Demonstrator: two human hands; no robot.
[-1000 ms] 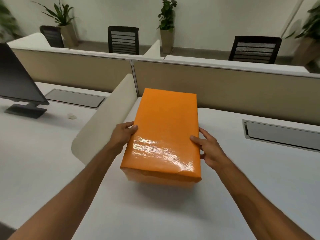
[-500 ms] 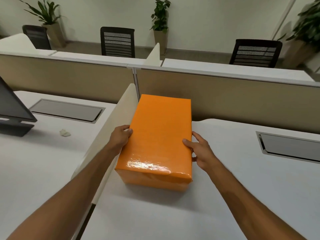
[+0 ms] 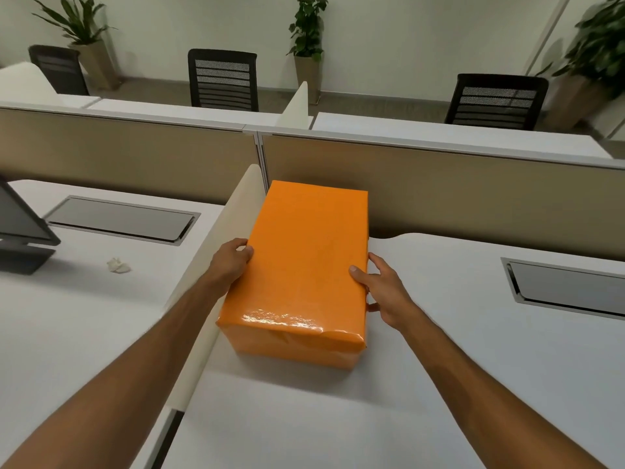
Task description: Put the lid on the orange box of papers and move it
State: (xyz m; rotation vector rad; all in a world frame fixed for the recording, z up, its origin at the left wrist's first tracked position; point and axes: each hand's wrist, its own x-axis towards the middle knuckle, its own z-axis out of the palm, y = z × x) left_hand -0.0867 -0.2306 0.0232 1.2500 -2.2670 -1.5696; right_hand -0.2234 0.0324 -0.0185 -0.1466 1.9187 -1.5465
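The orange box [image 3: 304,262] stands lengthwise on the white desk [image 3: 439,384], its glossy lid closed over it, so the papers are hidden. Its far end is close to the beige partition. My left hand [image 3: 231,262] presses on the box's left side with the thumb on the lid's edge. My right hand [image 3: 380,289] grips the right side, thumb on top and fingers down the wall. The box's left side runs along the cream side divider [image 3: 216,289].
A beige partition [image 3: 456,194] closes the desk's far edge. A grey cable hatch [image 3: 568,286] is set into the desk at right. On the left desk are a monitor [image 3: 20,225], another hatch [image 3: 118,218] and a crumpled paper scrap [image 3: 118,265]. Chairs and plants stand beyond.
The box has slid away from me and slightly left, toward the corner of the partition and the side divider. Both hands stayed on its sides.
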